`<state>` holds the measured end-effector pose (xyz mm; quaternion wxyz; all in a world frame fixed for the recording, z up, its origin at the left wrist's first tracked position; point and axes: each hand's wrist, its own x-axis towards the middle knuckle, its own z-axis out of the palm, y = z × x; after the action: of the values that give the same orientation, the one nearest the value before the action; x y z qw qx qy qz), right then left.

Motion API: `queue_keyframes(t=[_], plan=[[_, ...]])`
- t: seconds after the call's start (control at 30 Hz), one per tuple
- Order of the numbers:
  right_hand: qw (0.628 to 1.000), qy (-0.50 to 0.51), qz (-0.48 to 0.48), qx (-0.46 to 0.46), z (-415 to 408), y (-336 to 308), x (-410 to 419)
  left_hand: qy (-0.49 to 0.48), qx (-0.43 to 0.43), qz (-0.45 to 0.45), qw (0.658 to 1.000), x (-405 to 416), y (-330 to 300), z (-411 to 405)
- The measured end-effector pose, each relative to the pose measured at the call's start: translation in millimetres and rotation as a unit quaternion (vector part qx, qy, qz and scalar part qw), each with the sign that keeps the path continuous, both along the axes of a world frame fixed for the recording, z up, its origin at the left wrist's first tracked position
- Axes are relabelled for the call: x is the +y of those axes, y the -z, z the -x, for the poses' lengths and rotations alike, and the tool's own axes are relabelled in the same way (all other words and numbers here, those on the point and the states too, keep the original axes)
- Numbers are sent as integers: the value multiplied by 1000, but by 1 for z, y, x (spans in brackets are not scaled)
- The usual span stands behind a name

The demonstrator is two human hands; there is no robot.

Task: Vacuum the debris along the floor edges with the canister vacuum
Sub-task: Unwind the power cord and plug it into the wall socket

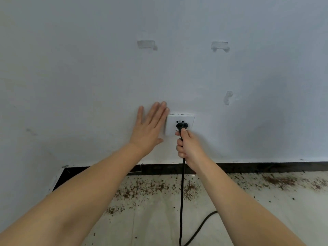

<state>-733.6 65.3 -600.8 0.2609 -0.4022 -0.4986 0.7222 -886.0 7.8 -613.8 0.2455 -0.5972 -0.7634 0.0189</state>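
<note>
My left hand point(148, 127) lies flat, fingers spread, on the wall point(88, 77) beside the white socket point(179, 119), while my right hand point(188, 148) grips the black plug point(182, 126) at the socket, cord point(182, 201) trailing over debris point(150, 189) along the floor edge.

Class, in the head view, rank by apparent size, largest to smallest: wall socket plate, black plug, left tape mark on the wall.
1. wall socket plate
2. left tape mark
3. black plug, partly hidden by the right hand
</note>
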Motion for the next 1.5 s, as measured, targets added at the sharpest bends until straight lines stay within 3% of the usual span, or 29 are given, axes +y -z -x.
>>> queue_keyframes(t=[0.23, 0.6, 1.03, 1.17, 1.33, 1.5], plan=[[999, -37, -25, -27, -3, 11, 3, 29, 105, -88, 990, 11, 10, 15], [1000, -19, 5, 18, 1, 2, 6, 62, 95, -96, 989, 16, 19, 31], [998, 10, 54, 44, 15, -4, 25, 66, 150, -153, 975, 24, 30, 32], [997, 31, 31, 68, 25, 1, 18, 58, 144, -136, 979, 25, 27, 30], [999, 2, 16, 31, 22, -8, 16, 13, 84, -68, 994, 13, 9, 12], [993, -33, 116, 5, 11, -27, 16, -32, 25, 28, 999, -6, -10, -2]])
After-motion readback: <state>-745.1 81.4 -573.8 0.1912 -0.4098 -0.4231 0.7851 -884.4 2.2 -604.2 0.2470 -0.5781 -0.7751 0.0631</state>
